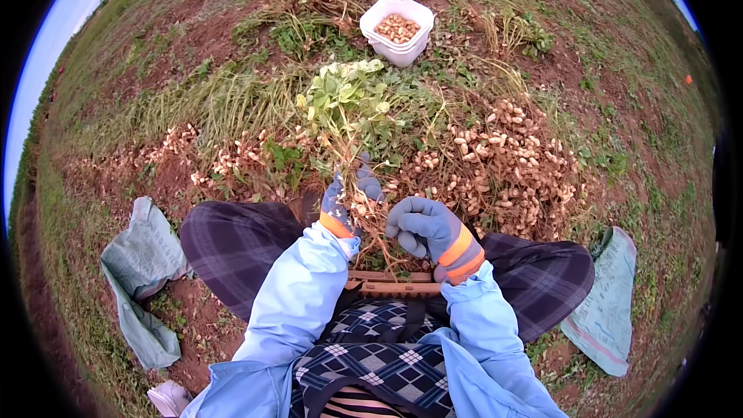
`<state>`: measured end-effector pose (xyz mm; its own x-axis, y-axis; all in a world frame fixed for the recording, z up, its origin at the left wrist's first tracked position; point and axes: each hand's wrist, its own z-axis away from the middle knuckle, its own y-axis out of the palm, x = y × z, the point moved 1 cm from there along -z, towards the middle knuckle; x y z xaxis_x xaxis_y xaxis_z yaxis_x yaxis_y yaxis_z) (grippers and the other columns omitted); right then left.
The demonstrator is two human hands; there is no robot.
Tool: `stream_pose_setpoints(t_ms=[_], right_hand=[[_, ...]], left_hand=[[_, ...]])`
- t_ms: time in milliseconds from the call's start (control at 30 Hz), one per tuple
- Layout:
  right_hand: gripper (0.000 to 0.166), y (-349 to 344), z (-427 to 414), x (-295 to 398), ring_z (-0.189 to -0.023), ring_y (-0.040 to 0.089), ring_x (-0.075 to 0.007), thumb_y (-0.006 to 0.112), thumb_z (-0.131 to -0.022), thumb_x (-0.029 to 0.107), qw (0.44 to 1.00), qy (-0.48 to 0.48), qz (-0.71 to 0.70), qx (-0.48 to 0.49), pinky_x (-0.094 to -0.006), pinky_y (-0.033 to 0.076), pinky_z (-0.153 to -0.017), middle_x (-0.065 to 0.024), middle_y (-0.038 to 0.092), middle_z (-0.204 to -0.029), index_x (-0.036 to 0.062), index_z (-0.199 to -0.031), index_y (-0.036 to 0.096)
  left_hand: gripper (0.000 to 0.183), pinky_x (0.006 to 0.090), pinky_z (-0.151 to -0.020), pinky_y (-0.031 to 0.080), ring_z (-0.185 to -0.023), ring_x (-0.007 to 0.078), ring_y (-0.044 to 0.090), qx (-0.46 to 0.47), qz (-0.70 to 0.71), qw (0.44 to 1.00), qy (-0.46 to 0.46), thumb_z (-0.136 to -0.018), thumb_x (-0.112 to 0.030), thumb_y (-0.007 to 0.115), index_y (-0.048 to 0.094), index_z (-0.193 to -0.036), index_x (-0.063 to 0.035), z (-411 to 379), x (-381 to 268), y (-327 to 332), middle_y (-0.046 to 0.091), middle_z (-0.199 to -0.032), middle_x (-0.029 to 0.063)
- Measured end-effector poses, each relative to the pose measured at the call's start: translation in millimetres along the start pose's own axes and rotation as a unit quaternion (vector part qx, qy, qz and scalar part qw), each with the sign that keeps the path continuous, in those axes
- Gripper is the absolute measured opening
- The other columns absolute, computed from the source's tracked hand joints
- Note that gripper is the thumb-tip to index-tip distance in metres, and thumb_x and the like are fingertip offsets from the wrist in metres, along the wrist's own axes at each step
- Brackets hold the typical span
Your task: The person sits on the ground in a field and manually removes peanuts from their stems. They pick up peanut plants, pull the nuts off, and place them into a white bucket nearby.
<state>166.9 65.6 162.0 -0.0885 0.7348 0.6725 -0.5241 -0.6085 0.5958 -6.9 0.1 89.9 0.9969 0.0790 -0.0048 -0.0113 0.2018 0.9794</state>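
Note:
My left hand [332,200], in a blue-grey work glove with an orange cuff, grips an uprooted peanut plant [346,96] by its lower stems. The leafy top points away from me, and the roots with pale pods [364,209] hang toward my lap. Close to the right of these roots is my gloved right hand [424,226], its fingers curled inward. Whether a pod or root is between those fingertips is hidden. Below both hands, between my crossed legs, lies the brown slatted rim of what looks like a basket [400,288].
A white plastic bucket [400,52] partly filled with peanuts [397,29] stands ahead. Heaped peanut plants with pods [516,168] lie at front right, and more pulled plants [226,98] at front left. Green woven sacks lie on the left [145,249] and right [603,307].

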Motion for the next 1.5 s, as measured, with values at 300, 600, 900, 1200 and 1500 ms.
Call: stream_pose_setpoints(t_ms=[300, 600, 900, 1200, 1500], right_hand=[[0.032, 12.2, -14.5, -6.4, -0.089, 0.057, -0.0157, 0.063, -0.075, 0.008, 0.892, -0.269, 0.345, -0.114, -0.0285, 0.043, -0.079, -0.0078, 0.061, -0.094, 0.0, -0.105, 0.058], [0.05, 6.6, -38.3, -27.7, -0.092, 0.058, -0.0351, 0.064, -0.075, 0.028, 0.841, -0.246, 0.461, -0.14, -0.0378, 0.045, -0.078, -0.0193, 0.059, -0.101, 0.0034, -0.115, 0.049], [0.048, 8.4, -42.9, -27.5, -0.084, 0.058, -0.0386, 0.064, -0.074, 0.03, 0.789, -0.081, 0.59, -0.153, -0.0401, 0.046, -0.072, -0.0218, 0.06, -0.093, 0.0025, -0.108, 0.047], [0.044, -12.7, -48.3, -43.2, -0.081, 0.061, -0.0272, 0.066, -0.073, 0.029, 0.888, -0.224, 0.376, -0.146, -0.0356, 0.047, -0.071, -0.0145, 0.063, -0.087, 0.001, -0.103, 0.052], [0.022, -3.3, -39.1, -36.6, -0.045, 0.034, -0.0037, 0.062, -0.075, 0.007, 0.993, -0.051, -0.085, -0.071, -0.0184, 0.021, -0.039, 0.0045, 0.044, -0.066, 0.0084, -0.094, 0.053]], left_hand=[[0.054, 0.0307, -0.064, 0.047, -0.07, 0.0148, 0.05, 0.017, -0.149, 0.988, 0.022, -0.086, -0.041, 0.054, 0.04, -0.121, -0.0031, -9.0, -0.6, -8.0, 0.046, -0.077, 0.001], [0.041, 0.0402, -0.075, 0.051, -0.088, 0.0239, 0.059, -0.055, -0.185, 0.981, -0.004, -0.088, -0.039, 0.052, 0.054, -0.113, -0.0069, -0.6, 0.1, -13.4, 0.061, -0.099, 0.0097], [0.038, 0.0374, -0.073, 0.05, -0.082, 0.0214, 0.06, -0.181, -0.261, 0.948, 0.036, -0.089, -0.039, 0.05, 0.056, -0.108, -0.0062, -3.1, 9.7, -21.3, 0.062, -0.094, 0.0097], [0.042, 0.0333, -0.068, 0.05, -0.077, 0.0194, 0.061, -0.217, -0.335, 0.914, 0.071, -0.087, -0.045, 0.052, 0.058, -0.1, -0.0052, -0.8, 12.4, -9.1, 0.062, -0.086, 0.0076], [0.041, 0.0327, -0.073, 0.049, -0.084, 0.0196, 0.058, -0.092, -0.178, 0.98, 0.016, -0.09, -0.034, 0.05, 0.051, -0.113, 0.0004, 4.2, 7.1, -11.4, 0.06, -0.097, 0.0088]])
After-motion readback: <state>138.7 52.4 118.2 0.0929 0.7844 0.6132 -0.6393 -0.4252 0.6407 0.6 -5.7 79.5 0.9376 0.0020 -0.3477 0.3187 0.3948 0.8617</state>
